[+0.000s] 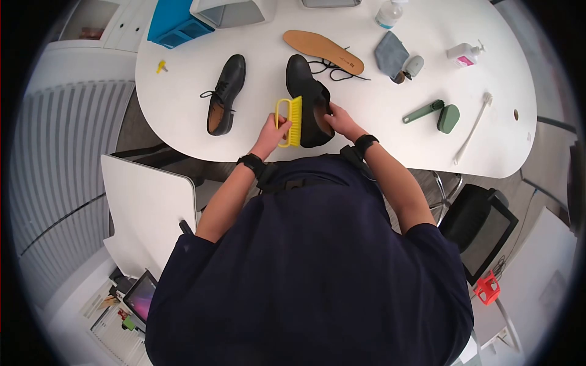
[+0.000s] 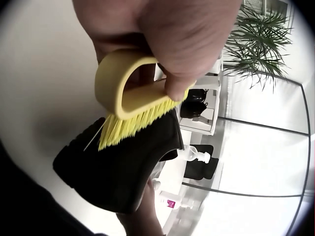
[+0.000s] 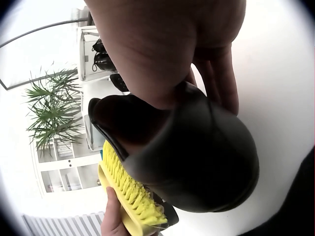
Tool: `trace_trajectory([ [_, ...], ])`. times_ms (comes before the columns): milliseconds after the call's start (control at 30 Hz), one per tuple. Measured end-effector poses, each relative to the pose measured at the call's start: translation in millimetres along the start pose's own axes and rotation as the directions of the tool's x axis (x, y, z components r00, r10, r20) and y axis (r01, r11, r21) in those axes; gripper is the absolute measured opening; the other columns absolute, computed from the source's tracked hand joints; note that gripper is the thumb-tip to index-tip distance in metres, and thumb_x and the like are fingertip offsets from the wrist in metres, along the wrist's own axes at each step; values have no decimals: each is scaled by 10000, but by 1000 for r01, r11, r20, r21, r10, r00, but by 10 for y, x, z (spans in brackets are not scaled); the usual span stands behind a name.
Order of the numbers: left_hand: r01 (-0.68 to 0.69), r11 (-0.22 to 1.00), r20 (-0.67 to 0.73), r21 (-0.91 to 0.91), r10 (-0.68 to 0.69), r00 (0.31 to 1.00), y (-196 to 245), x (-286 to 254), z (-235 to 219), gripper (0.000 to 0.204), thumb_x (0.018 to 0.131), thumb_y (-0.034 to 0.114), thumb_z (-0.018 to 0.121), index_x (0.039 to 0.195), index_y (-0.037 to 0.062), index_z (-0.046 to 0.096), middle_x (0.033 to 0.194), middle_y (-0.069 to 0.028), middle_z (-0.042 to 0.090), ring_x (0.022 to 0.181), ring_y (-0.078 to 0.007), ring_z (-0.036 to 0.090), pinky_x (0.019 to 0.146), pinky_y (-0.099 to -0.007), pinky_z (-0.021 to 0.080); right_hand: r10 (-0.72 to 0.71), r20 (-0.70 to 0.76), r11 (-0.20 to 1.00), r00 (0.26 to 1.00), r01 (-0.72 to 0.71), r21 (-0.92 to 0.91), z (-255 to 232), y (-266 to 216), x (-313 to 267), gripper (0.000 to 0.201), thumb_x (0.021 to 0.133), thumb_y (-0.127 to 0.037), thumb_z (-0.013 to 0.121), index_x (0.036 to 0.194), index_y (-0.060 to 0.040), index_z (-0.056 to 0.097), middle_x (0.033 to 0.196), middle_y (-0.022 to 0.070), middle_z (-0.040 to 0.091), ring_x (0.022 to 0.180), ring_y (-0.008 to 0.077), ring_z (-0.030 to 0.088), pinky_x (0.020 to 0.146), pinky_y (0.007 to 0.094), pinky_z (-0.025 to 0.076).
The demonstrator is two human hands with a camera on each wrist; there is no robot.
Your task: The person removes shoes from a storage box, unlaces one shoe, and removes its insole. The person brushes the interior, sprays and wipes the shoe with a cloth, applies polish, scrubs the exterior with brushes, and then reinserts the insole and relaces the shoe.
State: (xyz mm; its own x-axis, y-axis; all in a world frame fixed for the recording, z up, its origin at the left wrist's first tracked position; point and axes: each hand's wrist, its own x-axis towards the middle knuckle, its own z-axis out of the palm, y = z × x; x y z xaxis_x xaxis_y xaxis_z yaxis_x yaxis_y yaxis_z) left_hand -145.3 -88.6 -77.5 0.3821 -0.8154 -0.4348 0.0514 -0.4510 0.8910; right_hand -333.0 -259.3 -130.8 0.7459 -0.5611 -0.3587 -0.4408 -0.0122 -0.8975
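My left hand (image 1: 273, 135) grips the handle of a yellow brush (image 1: 295, 122), whose bristles touch the side of a black shoe (image 1: 310, 131) near its heel. In the left wrist view the bristles (image 2: 130, 129) lie against the black leather. My right hand (image 1: 343, 121) holds the shoe by its opening edge, thumb at the inside, as the right wrist view shows with the shoe (image 3: 197, 152) below the hand (image 3: 167, 49). A second black shoe (image 1: 229, 85), laced, stands to the left on the white table (image 1: 183, 110).
Behind the shoe lie a tan insole (image 1: 323, 50) and black laces (image 1: 336, 72). To the right are a grey cloth (image 1: 390, 55), a pump bottle (image 1: 464, 55), a green brush (image 1: 424, 112), a green oval piece (image 1: 448, 119) and a long white brush (image 1: 474, 129). Blue box (image 1: 174, 21) at back left.
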Motion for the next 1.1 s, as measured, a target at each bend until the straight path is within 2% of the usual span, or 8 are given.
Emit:
trace_trajectory([
  [200, 217, 976, -287, -15, -212, 934, -138, -56, -98, 261, 918, 209, 640, 958, 33, 453, 884, -83, 579, 741, -146, 592, 662, -290, 514, -12, 63, 988, 998, 21, -151, 92, -198, 8, 588, 811, -149, 563, 1369, -30, 421, 1178, 247, 613, 1083, 409, 585, 936, 434, 464],
  [333, 106, 952, -97, -286, -139, 986, -114, -186, -163, 260, 910, 216, 651, 945, 42, 461, 887, -74, 581, 789, -143, 598, 657, -289, 518, -191, 16, 966, 981, 191, -177, 195, -160, 60, 596, 818, -147, 559, 1377, -22, 396, 1150, 258, 621, 1032, 402, 614, 910, 426, 485],
  [400, 152, 975, 20, -165, -151, 988, -159, -227, -199, 251, 903, 220, 661, 937, 51, 478, 894, -65, 582, 819, -138, 597, 651, -293, 517, -44, 34, 985, 998, 49, -165, 182, -280, 50, 616, 814, -151, 565, 1384, -8, 380, 1171, 266, 610, 1068, 402, 600, 931, 428, 477],
  [600, 301, 950, -53, 88, -297, 953, -227, -339, -314, 238, 896, 217, 669, 919, 48, 503, 890, -54, 588, 809, -129, 591, 658, -281, 514, -136, 89, 959, 987, 154, -240, 256, -159, 124, 661, 798, -189, 599, 1401, -31, 379, 1197, 273, 576, 1096, 398, 570, 963, 427, 457],
  [833, 49, 951, -216, -307, -120, 969, 257, -354, -450, 173, 948, 191, 608, 992, 46, 526, 980, -66, 611, 922, -161, 631, 759, -297, 539, -256, 20, 869, 966, 239, -434, 198, -425, -130, 559, 819, -208, 624, 1331, -51, 464, 1172, 208, 575, 1104, 361, 563, 949, 420, 464],
  [900, -6, 911, -186, -413, -78, 980, 541, -331, -385, 148, 943, 143, 608, 991, 33, 521, 1036, -88, 608, 964, -179, 637, 783, -313, 562, -468, -51, 851, 882, 434, -296, 70, -754, -235, 428, 833, -184, 641, 1237, -74, 551, 1167, 160, 561, 1124, 323, 555, 929, 395, 480],
  [1033, 3, 902, -26, -432, -15, 1000, 798, -161, -166, 255, 944, 134, 603, 1143, 7, 505, 1094, -82, 585, 1027, -179, 617, 873, -324, 541, -305, 135, 943, 943, 319, -92, -153, -1305, -478, 339, 840, -144, 663, 1163, -65, 594, 1178, 114, 546, 1107, 303, 552, 916, 374, 485],
  [1100, 8, 916, 8, -402, -5, 1000, 959, -85, 25, 313, 945, 142, 603, 1197, -5, 490, 1131, -87, 581, 1039, -174, 612, 902, -320, 524, -573, 81, 771, 815, 570, -285, -178, -1286, -516, 370, 809, -197, 718, 1140, -73, 607, 1165, 115, 539, 1064, 296, 574, 868, 373, 509],
])
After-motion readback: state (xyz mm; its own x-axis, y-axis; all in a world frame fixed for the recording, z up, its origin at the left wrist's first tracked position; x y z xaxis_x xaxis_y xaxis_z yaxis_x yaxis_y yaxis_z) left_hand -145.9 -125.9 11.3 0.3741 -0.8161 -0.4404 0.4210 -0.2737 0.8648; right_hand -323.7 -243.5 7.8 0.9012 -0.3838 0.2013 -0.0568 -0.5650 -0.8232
